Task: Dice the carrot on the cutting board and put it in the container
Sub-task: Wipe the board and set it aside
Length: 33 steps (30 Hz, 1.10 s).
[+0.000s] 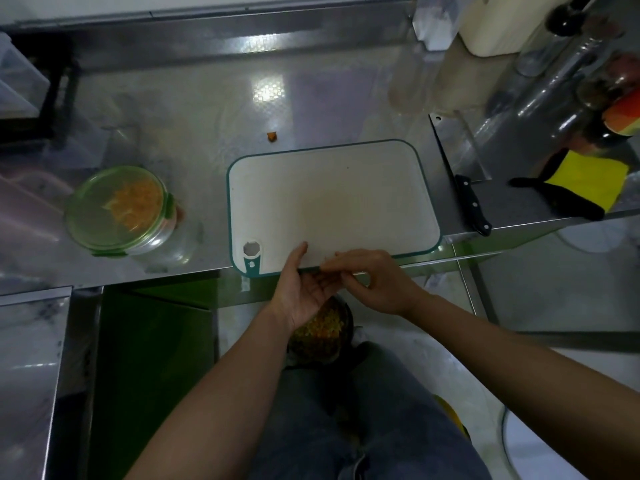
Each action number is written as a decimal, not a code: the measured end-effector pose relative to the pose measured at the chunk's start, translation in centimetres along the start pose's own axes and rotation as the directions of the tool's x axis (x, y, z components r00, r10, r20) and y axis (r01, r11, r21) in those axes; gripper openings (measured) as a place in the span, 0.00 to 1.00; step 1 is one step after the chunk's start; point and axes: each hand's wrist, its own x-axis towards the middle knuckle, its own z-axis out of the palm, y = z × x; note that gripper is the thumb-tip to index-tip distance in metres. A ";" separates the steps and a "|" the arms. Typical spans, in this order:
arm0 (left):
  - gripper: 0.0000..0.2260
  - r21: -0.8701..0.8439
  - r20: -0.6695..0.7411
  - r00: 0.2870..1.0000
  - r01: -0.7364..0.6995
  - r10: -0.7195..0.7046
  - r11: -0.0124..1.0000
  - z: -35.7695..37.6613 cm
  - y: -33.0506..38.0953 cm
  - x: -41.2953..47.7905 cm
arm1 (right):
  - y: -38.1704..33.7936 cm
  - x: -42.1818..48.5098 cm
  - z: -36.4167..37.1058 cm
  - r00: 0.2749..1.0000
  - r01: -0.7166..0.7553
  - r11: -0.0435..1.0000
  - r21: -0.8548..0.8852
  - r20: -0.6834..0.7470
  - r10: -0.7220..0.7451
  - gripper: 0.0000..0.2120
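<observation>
The white cutting board (332, 199) with a teal rim lies bare on the steel counter. At its front edge my left hand (301, 292) is held palm up, cupped just below the rim. My right hand (377, 285) rests its fingers on the board's edge and touches the left hand's fingertips. Neither hand grips anything that I can make out. A round glass container (116, 209) with a green lid on it stands left of the board, with diced carrot inside. One small carrot piece (272, 136) lies on the counter behind the board.
A cleaver (472, 206) with a black handle lies right of the board. Below my hands a dark bin (322, 330) holds yellow-orange scraps. A yellow cloth (588, 178) and bottles (616, 98) crowd the right side. A cream jug (491, 26) stands at the back.
</observation>
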 end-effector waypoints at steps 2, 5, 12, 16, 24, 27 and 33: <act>0.25 -0.007 -0.002 1.000 -0.004 0.004 1.000 0.1 0.0 0.0 | 0.4 -0.2 -0.3 0.993 -0.065 0.998 -0.028 -0.099 0.062 0.16; 0.29 -0.007 -0.013 1.000 0.009 -0.009 1.000 0.0 0.1 0.1 | 1.2 -0.7 -0.9 0.970 -0.160 0.986 -0.053 -0.193 0.147 0.18; 0.31 -0.005 -0.048 0.999 -0.001 0.001 1.000 0.0 -0.2 0.4 | 1.6 -2.5 0.6 0.935 -0.264 0.952 -0.157 -0.285 0.212 0.21; 0.29 0.035 -0.024 1.000 -0.010 0.011 0.999 0.2 -0.2 0.3 | 0.4 -2.5 2.3 0.968 -0.204 0.976 -0.077 -0.168 0.189 0.21; 0.31 0.014 -0.003 1.000 -0.015 0.015 1.000 0.1 -0.3 0.4 | 0.5 -1.6 0.7 0.922 -0.256 0.964 -0.074 -0.319 0.220 0.21; 0.31 -0.017 0.000 1.000 -0.006 0.006 1.000 0.1 -0.4 0.5 | 1.7 -2.6 0.7 0.917 -0.292 0.928 -0.231 -0.345 0.203 0.20; 0.32 -0.010 0.021 1.000 -0.002 0.002 1.000 -0.1 -0.3 0.4 | 0.5 -2.5 2.2 0.953 -0.219 0.970 -0.107 -0.236 0.190 0.19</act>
